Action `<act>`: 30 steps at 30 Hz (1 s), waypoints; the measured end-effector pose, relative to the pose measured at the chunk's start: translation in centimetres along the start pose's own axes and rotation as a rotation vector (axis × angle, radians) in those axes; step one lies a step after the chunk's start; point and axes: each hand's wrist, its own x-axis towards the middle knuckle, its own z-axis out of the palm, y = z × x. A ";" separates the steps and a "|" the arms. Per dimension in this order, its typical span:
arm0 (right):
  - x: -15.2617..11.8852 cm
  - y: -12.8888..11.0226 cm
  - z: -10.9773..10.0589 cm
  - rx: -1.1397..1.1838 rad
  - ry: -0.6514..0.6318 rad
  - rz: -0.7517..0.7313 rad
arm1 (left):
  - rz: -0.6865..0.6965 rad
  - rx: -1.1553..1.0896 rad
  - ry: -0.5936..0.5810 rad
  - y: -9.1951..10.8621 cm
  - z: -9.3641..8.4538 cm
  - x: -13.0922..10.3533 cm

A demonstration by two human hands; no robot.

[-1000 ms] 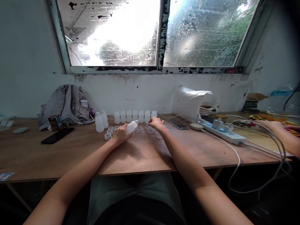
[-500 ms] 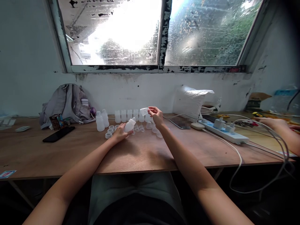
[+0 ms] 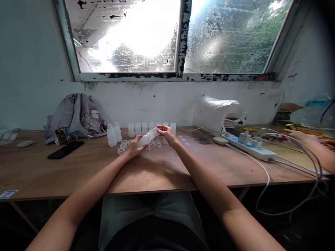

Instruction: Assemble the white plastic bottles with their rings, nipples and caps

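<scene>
Head view. The frosted bottle (image 3: pixel 143 141) lies tilted in the left hand (image 3: pixel 133 147), its neck pointing toward the bench's back edge and right end; it appears nearer the back edge than the front edge of the bench (image 3: pixel 146 179). The left hand is wrapped around the bottle's body. The right hand (image 3: pixel 166 134) pinches a clear cap (image 3: pixel 153 132) at the bottle's neck; whether the cap is seated cannot be told. Along the back edge stands a row of similar bottles (image 3: pixel 144 128); white rings (image 3: pixel 121 151) lie just left of the left hand.

Handling, as judged: the bottle looks like thin plastic, light and slightly yielding, its smooth wall apt to slip. It is best held around the lower body, without squeezing. The cap seems stiffer and perhaps brittle, best taken by its sides between thumb and fingertips.
</scene>
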 end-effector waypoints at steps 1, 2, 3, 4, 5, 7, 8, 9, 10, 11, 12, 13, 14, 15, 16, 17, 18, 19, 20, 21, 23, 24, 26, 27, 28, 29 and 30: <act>0.0 0.1 0.1 0.002 -0.007 -0.001 | 0.004 0.003 -0.002 0.0 0.0 0.0; -0.1 0.1 0.1 0.003 -0.012 -0.002 | 0.007 0.006 -0.001 0.1 -0.1 -0.1; -0.1 0.2 0.2 0.004 -0.015 -0.002 | 0.008 0.010 0.000 0.2 -0.1 -0.1; -0.1 0.2 0.2 0.006 -0.020 -0.002 | 0.009 0.015 0.003 0.2 -0.1 -0.1; -0.1 0.2 0.3 0.008 -0.021 0.000 | 0.010 0.019 0.005 0.3 -0.1 -0.1; -0.1 0.2 0.3 0.010 -0.024 0.004 | 0.009 0.026 0.008 0.4 -0.2 -0.2; -0.1 0.2 0.3 0.010 -0.024 0.008 | 0.008 0.030 0.007 0.5 -0.2 -0.2; -0.1 0.2 0.3 0.009 -0.024 0.013 | 0.007 0.035 0.007 0.5 -0.2 -0.2; -0.1 0.2 0.3 0.009 -0.022 0.017 | 0.006 0.040 0.007 0.6 -0.3 -0.2; -0.1 0.3 0.3 0.008 -0.020 0.022 | 0.006 0.046 0.008 0.6 -0.3 -0.2; -0.1 0.3 0.3 0.007 -0.019 0.025 | 0.007 0.051 0.009 0.6 -0.3 -0.2; -0.1 0.3 0.3 0.006 -0.017 0.027 | 0.011 0.056 0.009 0.7 -0.3 -0.2; -0.1 0.3 0.3 0.006 -0.015 0.028 | 0.013 0.060 0.008 0.6 -0.3 -0.2; -0.1 0.3 0.3 0.003 -0.015 0.028 | 0.015 0.063 0.009 0.6 -0.3 -0.2; -0.1 0.3 0.3 0.000 -0.016 0.027 | 0.016 0.065 0.008 0.6 -0.3 -0.2; -0.2 0.2 0.4 -0.004 -0.017 0.026 | 0.015 0.067 0.008 0.6 -0.3 -0.2; -0.2 0.2 0.4 -0.007 -0.019 0.024 | 0.012 0.069 0.008 0.6 -0.3 -0.2; -0.2 0.1 0.4 -0.010 -0.021 0.022 | 0.010 0.070 0.009 0.5 -0.3 -0.2; -0.3 0.1 0.4 -0.008 -0.020 0.024 | 0.009 0.070 0.009 0.5 -0.3 -0.2; -0.3 0.0 0.4 0.001 -0.014 0.033 | 0.014 0.066 0.007 0.5 -0.4 -0.2; -0.3 -0.2 0.3 0.039 0.003 0.086 | 0.037 0.047 -0.008 0.6 -0.4 -0.3; -0.3 -0.3 0.2 0.066 0.011 0.130 | 0.055 0.033 -0.023 0.6 -0.5 -0.3; -0.3 -0.4 -0.1 0.122 0.002 0.239 | 0.092 0.008 -0.068 0.8 -0.6 -0.3; -0.4 -0.4 -0.2 0.147 -0.023 0.298 | 0.107 -0.002 -0.099 0.9 -0.6 -0.4; -0.4 -0.3 -0.3 0.172 -0.065 0.355 | 0.119 -0.010 -0.132 1.1 -0.7 -0.4; -0.5 -0.2 -0.3 0.198 -0.119 0.406 | 0.132 -0.018 -0.160 1.3 -0.8 -0.5; -0.7 -0.1 -0.3 0.228 -0.182 0.449 | 0.147 -0.025 -0.180 1.4 -0.9 -0.5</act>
